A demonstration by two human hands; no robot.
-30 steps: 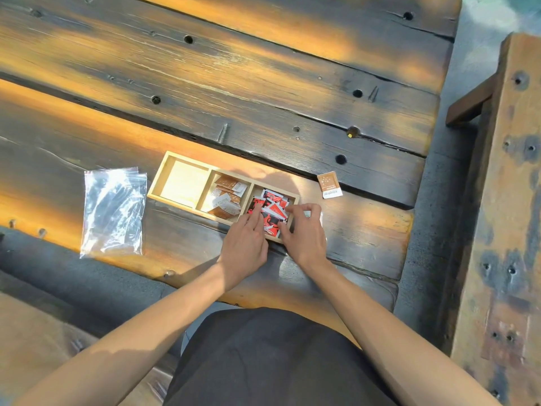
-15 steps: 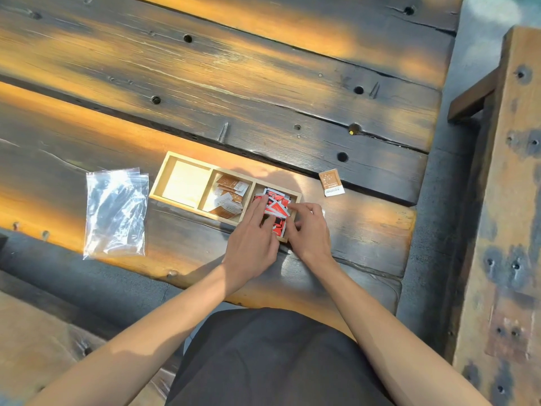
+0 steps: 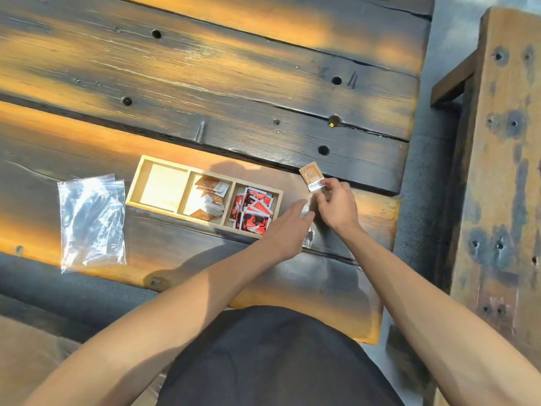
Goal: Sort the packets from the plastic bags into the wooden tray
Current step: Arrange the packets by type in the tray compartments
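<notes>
The stray brown packet [image 3: 311, 176] lies on the dark wooden table [image 3: 234, 92], just right of the wooden tray [image 3: 137, 183] and beyond its far right corner. The right hand [image 3: 336, 205] is at the packet's near white edge, fingertips curled onto it in what looks like a pinch, though whether the packet is lifted off the wood cannot be told. The left hand [image 3: 288, 222] reaches alongside with fingers extended and relaxed, resting on a crumpled clear bag [image 3: 308, 235] just right of the tray.

The tray has 3 compartments: the left 1 holds no packets, the middle holds brown packets [image 3: 209, 197], the right holds red packets [image 3: 253, 212]. So the step in hand seems to be collecting the last loose packet. The next move calls for carrying it left over the red compartment and dropping it among its brown fellows in the middle.

Well left of the tray lie flattened clear plastic bags [image 3: 92, 221].
</notes>
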